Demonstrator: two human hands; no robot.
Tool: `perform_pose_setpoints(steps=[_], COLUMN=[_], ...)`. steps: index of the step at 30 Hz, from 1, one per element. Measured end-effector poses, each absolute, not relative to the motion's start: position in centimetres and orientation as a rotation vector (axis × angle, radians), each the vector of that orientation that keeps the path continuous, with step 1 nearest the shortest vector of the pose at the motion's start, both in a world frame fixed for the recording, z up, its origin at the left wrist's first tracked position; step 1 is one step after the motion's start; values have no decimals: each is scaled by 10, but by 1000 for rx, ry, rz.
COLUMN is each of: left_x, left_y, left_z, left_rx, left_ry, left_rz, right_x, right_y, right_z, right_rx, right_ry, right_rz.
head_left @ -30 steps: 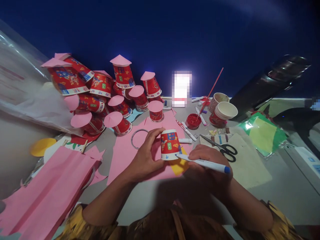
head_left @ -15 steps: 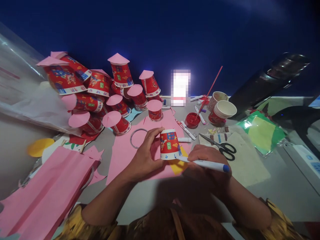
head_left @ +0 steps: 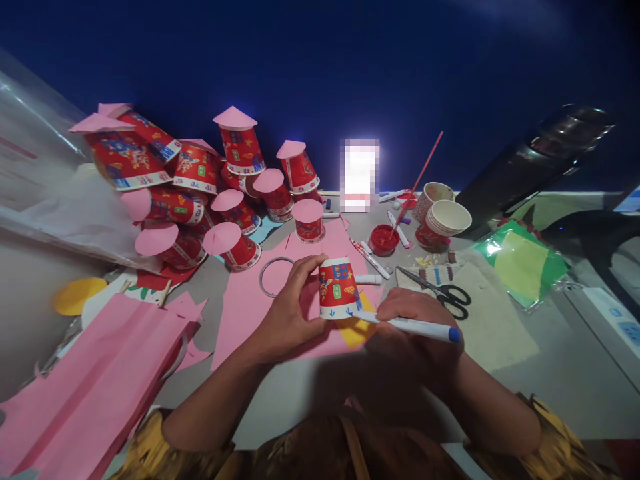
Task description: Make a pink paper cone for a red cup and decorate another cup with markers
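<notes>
My left hand (head_left: 293,310) grips a red paper cup (head_left: 337,287) upside down, thumb near the rim and fingers up by its base. Blue marks run along the cup's white rim band. In my right hand (head_left: 417,320) is a white marker with a blue end (head_left: 425,328), its tip touching the white band at the right. Pink paper (head_left: 240,313) lies under the cup, with a yellow piece (head_left: 357,333) on it. A grey ring (head_left: 265,283) rests just left of the cup, partly behind my left hand.
Several red cups with pink cone tops (head_left: 243,143) are piled at back left. To the right are black scissors (head_left: 447,297), a red paint pot (head_left: 384,240) with a stick, stacked paper cups (head_left: 450,219), and a dark bottle (head_left: 530,163). A pink paper bag (head_left: 100,380) lies front left.
The marker tip has shifted slightly left along the cup's white band, and another small blue mark shows there. Both hands keep their hold; the view has moved slightly.
</notes>
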State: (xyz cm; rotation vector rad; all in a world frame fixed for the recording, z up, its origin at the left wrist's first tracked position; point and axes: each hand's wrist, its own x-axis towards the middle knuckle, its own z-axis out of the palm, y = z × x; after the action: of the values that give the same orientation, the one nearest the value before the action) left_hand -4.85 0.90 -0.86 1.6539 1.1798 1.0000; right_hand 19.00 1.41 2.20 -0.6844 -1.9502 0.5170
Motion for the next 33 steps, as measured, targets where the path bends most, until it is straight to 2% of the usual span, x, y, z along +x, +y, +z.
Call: perform_pose_setpoints(steps=[7, 12, 18, 29, 33], left_x=[-49, -49, -46, -49, -47], left_y=[10, 10, 10, 11, 10], left_z=[-8, -9, -8, -10, -13], left_rx=[1660, 1686, 1654, 1691, 1685], left_ry=[1199, 1191, 1161, 1199, 1215], left_rz=[989, 985, 1017, 1073, 1066], right_x=[188, 189, 193, 193, 191], right_y=[16, 15, 11, 17, 17], right_z=[19, 14, 7, 6, 9], right_rx=[-694, -662, -846, -935, -845], right_ry=[-1880, -1885, -1732, -1717, -1765], right_rz=[418, 483, 389, 460, 525])
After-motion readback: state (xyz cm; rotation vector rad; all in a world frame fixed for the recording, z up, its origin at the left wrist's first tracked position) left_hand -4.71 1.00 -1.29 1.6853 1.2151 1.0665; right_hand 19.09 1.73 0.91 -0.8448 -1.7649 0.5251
